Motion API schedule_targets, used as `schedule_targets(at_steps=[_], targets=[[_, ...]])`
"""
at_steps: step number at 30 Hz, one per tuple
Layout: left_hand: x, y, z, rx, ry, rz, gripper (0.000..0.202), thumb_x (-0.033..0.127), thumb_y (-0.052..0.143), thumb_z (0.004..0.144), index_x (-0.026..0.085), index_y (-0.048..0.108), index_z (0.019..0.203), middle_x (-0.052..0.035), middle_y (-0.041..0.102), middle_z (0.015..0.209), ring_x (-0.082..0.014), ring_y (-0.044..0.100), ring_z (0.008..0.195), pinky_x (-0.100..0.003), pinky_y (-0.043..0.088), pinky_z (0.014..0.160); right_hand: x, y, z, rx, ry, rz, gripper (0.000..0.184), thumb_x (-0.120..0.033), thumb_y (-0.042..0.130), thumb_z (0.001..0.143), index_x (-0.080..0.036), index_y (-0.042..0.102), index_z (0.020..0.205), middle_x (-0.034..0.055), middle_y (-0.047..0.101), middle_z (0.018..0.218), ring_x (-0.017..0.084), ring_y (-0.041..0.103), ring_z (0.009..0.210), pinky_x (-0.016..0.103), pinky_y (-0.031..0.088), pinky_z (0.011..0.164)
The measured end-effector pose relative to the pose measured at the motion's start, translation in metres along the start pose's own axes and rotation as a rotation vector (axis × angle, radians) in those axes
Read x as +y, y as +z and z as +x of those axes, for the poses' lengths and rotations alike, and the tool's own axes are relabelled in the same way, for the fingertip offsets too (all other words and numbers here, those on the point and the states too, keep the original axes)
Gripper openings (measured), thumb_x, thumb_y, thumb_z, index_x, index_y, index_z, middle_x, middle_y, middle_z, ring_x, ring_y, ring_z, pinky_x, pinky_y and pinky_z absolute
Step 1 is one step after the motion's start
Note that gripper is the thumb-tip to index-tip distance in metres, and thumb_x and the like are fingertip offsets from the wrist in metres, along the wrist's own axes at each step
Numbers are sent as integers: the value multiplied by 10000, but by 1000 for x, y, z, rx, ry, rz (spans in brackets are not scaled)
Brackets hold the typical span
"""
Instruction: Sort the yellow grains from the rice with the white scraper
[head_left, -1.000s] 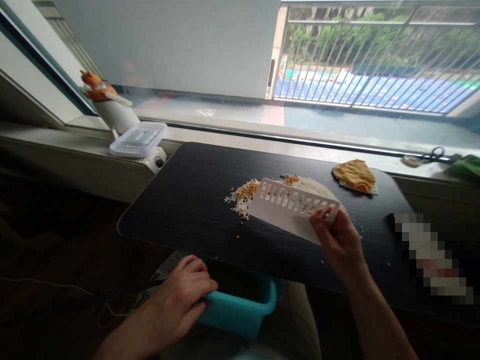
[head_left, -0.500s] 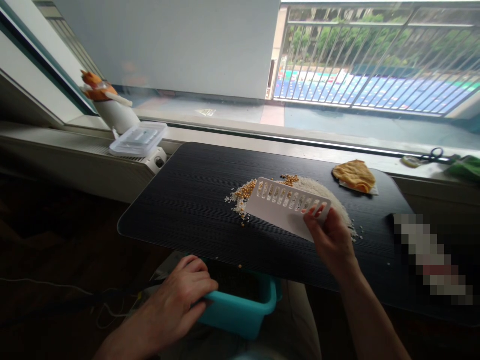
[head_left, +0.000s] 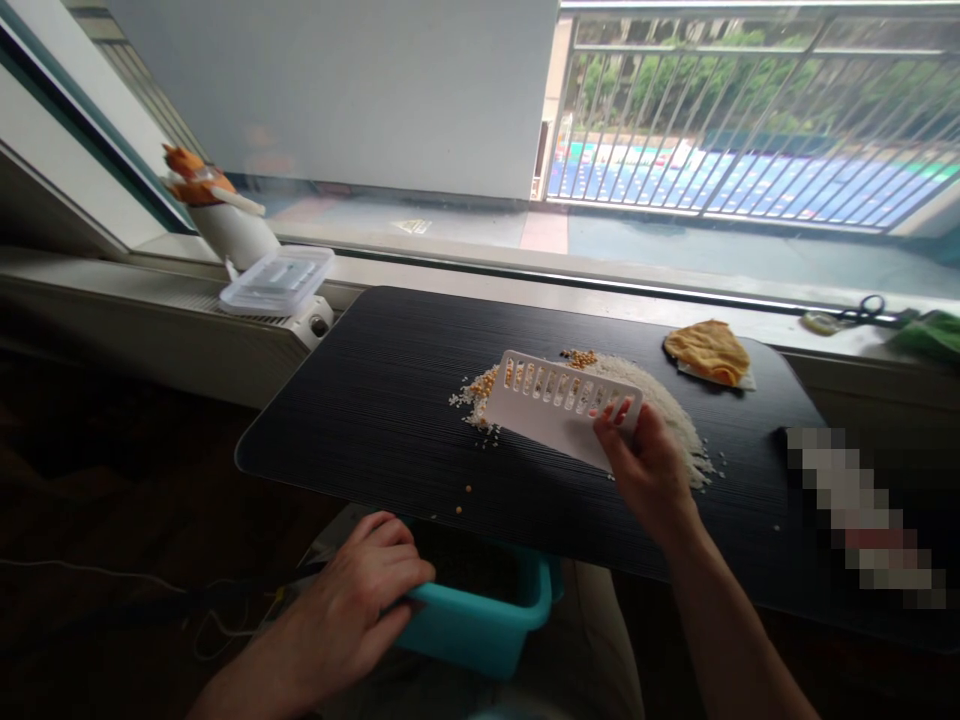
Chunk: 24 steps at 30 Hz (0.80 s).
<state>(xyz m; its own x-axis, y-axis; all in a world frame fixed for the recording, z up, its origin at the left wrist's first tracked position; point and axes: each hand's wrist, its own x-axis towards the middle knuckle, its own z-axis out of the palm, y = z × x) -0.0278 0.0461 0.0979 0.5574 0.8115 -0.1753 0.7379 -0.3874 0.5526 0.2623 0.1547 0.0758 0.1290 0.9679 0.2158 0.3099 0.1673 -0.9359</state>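
My right hand (head_left: 646,472) grips the right end of a white slotted plastic scraper (head_left: 551,405), tilted on its edge on the black table (head_left: 375,400). The scraper stands against a mixed heap of white rice (head_left: 664,405) and yellow beans (head_left: 487,381); more beans (head_left: 579,357) lie behind it. A few loose beans (head_left: 459,508) lie near the table's front edge. My left hand (head_left: 352,595) is closed over the rim of a teal plastic bin (head_left: 487,620) held below the table's front edge.
A yellow cloth (head_left: 709,350) lies at the table's back right. A clear lidded box (head_left: 277,280) and a white cup with an orange figure (head_left: 217,210) stand on the sill at left. Scissors (head_left: 862,308) lie on the sill at right.
My right hand has slid the scraper to the left and slightly away, uncovering more rice at the right. A few beans have rolled toward the front edge. The left hand has not moved.
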Motion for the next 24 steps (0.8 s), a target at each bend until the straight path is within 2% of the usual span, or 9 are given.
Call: schedule_targets(at_steps=[3, 7, 11, 15, 18, 22, 24], targets=[[0, 0, -1, 15, 2, 7, 254, 13, 492, 816, 204, 644, 887, -11, 645, 828, -212, 527, 898, -386, 371, 946, -1, -4, -4, -40, 3, 47, 190, -397, 633, 839, -225, 558, 864, 2, 626, 790, 147, 581, 700, 281, 490, 661], [-1, 0, 0, 19, 11, 3, 253, 19, 485, 824, 203, 645, 892, -13, 648, 822, -213, 531, 895, -389, 376, 942, -4, -7, -10, -35, -9, 62, 164, -376, 631, 847, -233, 569, 897, 16, 656, 853, 168, 617, 779, 303, 506, 723], [-2, 0, 0, 9, 14, -5, 245, 30, 482, 837, 204, 645, 892, -16, 645, 817, -217, 528, 893, -396, 375, 936, -5, -4, -14, -58, -25, 48, 140, -359, 619, 860, -229, 571, 879, 6, 650, 826, 144, 598, 724, 266, 493, 674], [-4, 1, -3, 21, 10, -10, 263, 20, 489, 828, 202, 650, 926, -11, 642, 828, -213, 530, 903, -424, 323, 995, -4, -5, -23, -191, -6, 41, 131, -361, 596, 885, -233, 596, 913, 5, 653, 828, 130, 582, 701, 241, 474, 648], [-5, 3, -5, 39, 7, -35, 259, 18, 501, 818, 203, 654, 917, -4, 640, 836, -209, 532, 912, -425, 301, 1007, 0, -8, -32, -312, 24, 69, 130, -363, 580, 902, -237, 592, 933, 23, 672, 900, 144, 598, 754, 253, 480, 692], [-7, 4, -6, 62, 13, -47, 285, 3, 482, 803, 204, 654, 911, -3, 645, 839, -210, 529, 913, -408, 317, 979, 6, -5, -44, -316, 31, 101, 120, -355, 561, 918, -249, 586, 967, 27, 654, 939, 153, 595, 823, 256, 471, 735], [-7, 3, -6, 53, 12, -38, 286, 3, 471, 805, 200, 650, 909, -7, 645, 834, -215, 526, 923, -394, 336, 952, 5, -5, -49, -369, 36, 97, 125, -355, 551, 924, -249, 589, 979, 21, 635, 903, 148, 581, 795, 246, 466, 701]])
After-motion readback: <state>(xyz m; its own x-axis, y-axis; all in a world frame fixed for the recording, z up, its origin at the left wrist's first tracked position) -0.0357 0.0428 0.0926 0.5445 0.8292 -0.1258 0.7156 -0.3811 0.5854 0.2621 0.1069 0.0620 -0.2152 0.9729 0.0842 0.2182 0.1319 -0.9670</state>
